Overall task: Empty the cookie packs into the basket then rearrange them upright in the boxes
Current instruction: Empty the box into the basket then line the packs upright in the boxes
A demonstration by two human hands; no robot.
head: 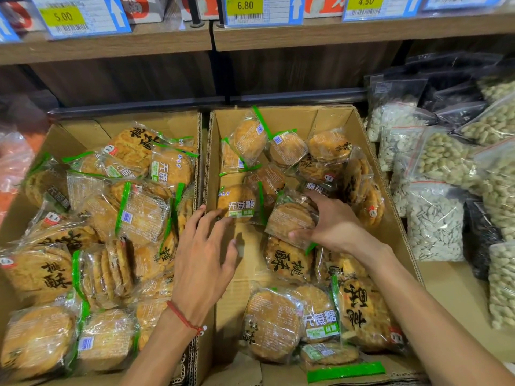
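Head view: gripping cookie pack [289, 220] with right hand [334, 224]; left hand [203, 254] spread, maybe touching green-labelled pack [241, 204]; seed bags [434, 227] right.

Glossy, crinkled clear plastic wraps the cookie pack [289, 221] in the grip of the right hand [334, 227]. Under the grip, the box [295, 118] is matt brown corrugated cardboard; beyond it, a wood-grain shelf [334, 33].
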